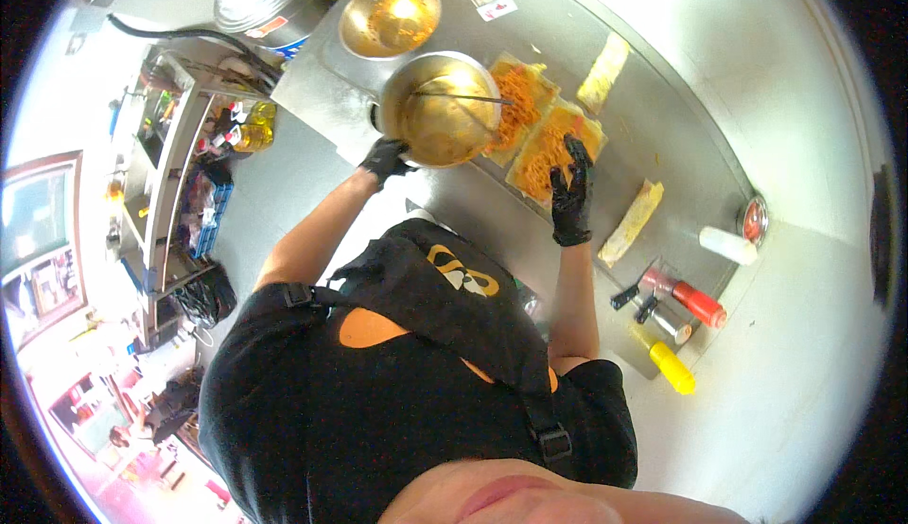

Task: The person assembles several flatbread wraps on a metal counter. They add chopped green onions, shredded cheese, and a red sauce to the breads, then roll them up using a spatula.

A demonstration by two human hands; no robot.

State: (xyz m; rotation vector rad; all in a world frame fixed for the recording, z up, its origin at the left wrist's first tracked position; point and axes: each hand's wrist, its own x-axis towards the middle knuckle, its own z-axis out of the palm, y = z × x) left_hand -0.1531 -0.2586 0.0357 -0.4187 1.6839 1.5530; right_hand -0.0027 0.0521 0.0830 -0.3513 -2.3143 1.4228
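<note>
My left hand (386, 160), in a black glove, holds the near rim of a large metal bowl (433, 123) tilted over the steel counter; a thin utensil lies across the bowl. With fingers spread, my right hand (573, 190), also black-gloved, rests on orange shredded filling over a flat square wrapper (539, 162). Beside it, partly behind the bowl, a second wrapper bears similar orange filling (516, 102). Two pale yellow rolled wraps lie farther right, one near the back (604, 72) and one nearer me (631, 223).
Behind the large bowl stands a smaller metal bowl (376, 27) with orange residue. Red (699, 304) and yellow (672, 368) squeeze bottles, a white bottle (728, 245) and a metal shaker lie by the counter's right end. A shelving rack (170, 169) stands at left.
</note>
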